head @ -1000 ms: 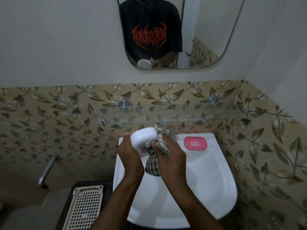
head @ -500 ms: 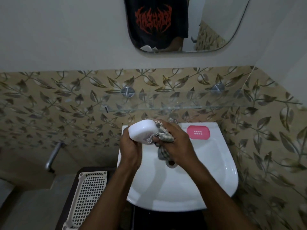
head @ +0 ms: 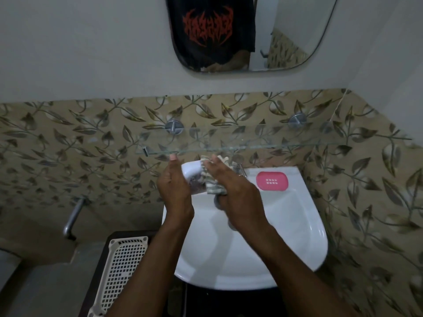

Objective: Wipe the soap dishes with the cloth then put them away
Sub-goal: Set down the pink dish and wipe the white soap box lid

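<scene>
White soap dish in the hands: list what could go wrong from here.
The left hand holds the white soap dish above the sink while the right hand rubs it with the cloth; a slip could drop it.
Both hands appear just below the glass shelf; lifting could knock its edge.
The pink soap dish on the sink rim, beside the right hand, could be nudged off.

soap dishes: 2 | cloth: 1 | sink: 1 | basket: 1
</scene>
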Tool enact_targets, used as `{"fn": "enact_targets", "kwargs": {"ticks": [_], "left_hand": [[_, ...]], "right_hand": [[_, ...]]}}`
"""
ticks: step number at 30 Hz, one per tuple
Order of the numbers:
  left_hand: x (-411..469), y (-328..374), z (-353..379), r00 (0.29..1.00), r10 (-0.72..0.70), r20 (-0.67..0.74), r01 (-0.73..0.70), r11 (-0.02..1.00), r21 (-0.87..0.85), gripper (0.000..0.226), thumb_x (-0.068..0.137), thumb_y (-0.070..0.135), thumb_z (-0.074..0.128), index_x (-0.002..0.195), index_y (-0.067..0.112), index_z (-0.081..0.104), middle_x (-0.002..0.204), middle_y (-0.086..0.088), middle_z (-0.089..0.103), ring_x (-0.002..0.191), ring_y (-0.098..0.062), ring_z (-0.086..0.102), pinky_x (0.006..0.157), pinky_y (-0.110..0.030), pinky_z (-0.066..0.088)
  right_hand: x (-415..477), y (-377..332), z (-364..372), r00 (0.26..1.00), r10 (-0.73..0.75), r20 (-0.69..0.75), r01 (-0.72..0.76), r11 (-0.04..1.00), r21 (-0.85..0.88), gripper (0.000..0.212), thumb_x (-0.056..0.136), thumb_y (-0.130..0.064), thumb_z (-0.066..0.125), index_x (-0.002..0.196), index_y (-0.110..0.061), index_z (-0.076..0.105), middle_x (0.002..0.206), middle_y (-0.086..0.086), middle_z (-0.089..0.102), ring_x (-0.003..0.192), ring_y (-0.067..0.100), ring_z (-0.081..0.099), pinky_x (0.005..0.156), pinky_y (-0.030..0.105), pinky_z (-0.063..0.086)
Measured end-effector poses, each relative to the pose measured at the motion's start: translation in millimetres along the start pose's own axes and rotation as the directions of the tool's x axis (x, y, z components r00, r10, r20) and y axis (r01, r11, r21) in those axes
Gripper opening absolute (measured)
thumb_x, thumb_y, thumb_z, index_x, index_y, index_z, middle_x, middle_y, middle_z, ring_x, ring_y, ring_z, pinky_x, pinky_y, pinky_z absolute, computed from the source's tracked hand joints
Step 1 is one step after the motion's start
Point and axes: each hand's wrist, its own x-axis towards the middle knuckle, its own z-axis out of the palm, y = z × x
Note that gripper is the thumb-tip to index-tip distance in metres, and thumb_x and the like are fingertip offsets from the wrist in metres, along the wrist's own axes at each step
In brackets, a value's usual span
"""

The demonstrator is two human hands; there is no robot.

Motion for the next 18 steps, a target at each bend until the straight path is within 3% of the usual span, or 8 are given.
{"fn": "enact_targets", "kwargs": {"ticks": [3,4,6,9,11,15,16,18], "left_hand": [[0,0,-2,0.999,0.040,-0.033,-0.041,0.999,-0.023,0.040,0.098,0.032,0.053,0.060,0.020,0.052,0.054,0.006,0.053,0.058,-0.013,0.051,0.058,-0.027,0.042],[-1,-2,-3,0.996,0.084,-0.032,-0.083,0.996,0.012,0.040,0.098,0.032,0.052,0.061,0.019,0.049,0.059,0.000,0.050,0.062,-0.016,0.048,0.059,-0.029,0.040],[-4,-6,-2,0.986,0.166,0.009,-0.166,0.983,0.074,0.041,0.099,0.031,0.050,0.060,0.018,0.046,0.060,-0.004,0.045,0.060,-0.018,0.045,0.058,-0.030,0.038],[-7,-6,-2,0.985,0.165,0.051,-0.166,0.985,0.034,0.045,0.100,0.027,0.050,0.056,0.018,0.049,0.049,0.008,0.052,0.050,-0.011,0.050,0.052,-0.026,0.043],[-6,-6,-3,0.990,0.137,0.030,-0.138,0.990,0.009,0.043,0.099,0.030,0.050,0.058,0.019,0.054,0.050,0.010,0.057,0.053,-0.011,0.055,0.057,-0.029,0.048],[-9,-3,-5,0.992,0.128,-0.010,-0.128,0.991,-0.034,0.039,0.099,0.028,0.052,0.060,0.021,0.050,0.059,0.005,0.051,0.060,-0.012,0.052,0.063,-0.034,0.042],[-10,-3,-5,0.991,0.131,-0.011,-0.132,0.991,-0.037,0.038,0.099,0.028,0.052,0.061,0.021,0.050,0.062,0.002,0.050,0.062,-0.012,0.051,0.063,-0.033,0.042],[-10,-4,-6,0.987,0.160,-0.001,-0.160,0.987,-0.015,0.041,0.099,0.026,0.050,0.059,0.020,0.048,0.057,0.008,0.050,0.056,-0.007,0.050,0.058,-0.026,0.042]], "right_hand": [[0,11,-4,0.953,0.302,-0.029,-0.293,0.940,0.172,0.074,0.081,0.010,0.059,0.141,-0.033,0.047,0.136,-0.006,0.058,0.116,0.006,0.057,0.093,0.013,0.044],[0,7,-4,0.953,0.301,-0.038,-0.291,0.944,0.156,0.074,0.082,0.010,0.061,0.142,-0.031,0.045,0.138,-0.006,0.057,0.116,0.001,0.054,0.095,0.010,0.042],[-3,-9,1,0.990,0.129,-0.054,-0.124,0.988,0.097,0.079,0.076,0.011,0.067,0.142,-0.025,0.045,0.145,-0.004,0.050,0.117,-0.002,0.050,0.099,0.005,0.036],[-8,-24,8,0.996,-0.090,0.008,0.090,0.996,0.012,0.085,0.070,0.006,0.074,0.144,-0.024,0.044,0.150,-0.005,0.043,0.112,0.012,0.062,0.091,0.016,0.046],[-7,-15,8,0.999,-0.046,-0.016,0.046,0.999,0.017,0.090,0.070,0.004,0.075,0.146,-0.030,0.038,0.152,-0.011,0.039,0.111,0.008,0.061,0.087,0.022,0.052],[-3,3,0,0.967,0.248,-0.061,-0.234,0.955,0.182,0.085,0.079,0.007,0.067,0.143,-0.040,0.035,0.143,-0.021,0.042,0.125,-0.004,0.045,0.106,0.030,0.045],[-2,2,-2,0.961,0.271,-0.058,-0.256,0.948,0.189,0.083,0.081,0.007,0.066,0.143,-0.039,0.035,0.141,-0.020,0.044,0.125,-0.001,0.047,0.106,0.030,0.044],[-1,-6,-2,0.985,0.157,-0.073,-0.149,0.984,0.102,0.081,0.079,0.006,0.068,0.143,-0.034,0.040,0.145,-0.016,0.043,0.122,0.008,0.054,0.099,0.031,0.050]]}}
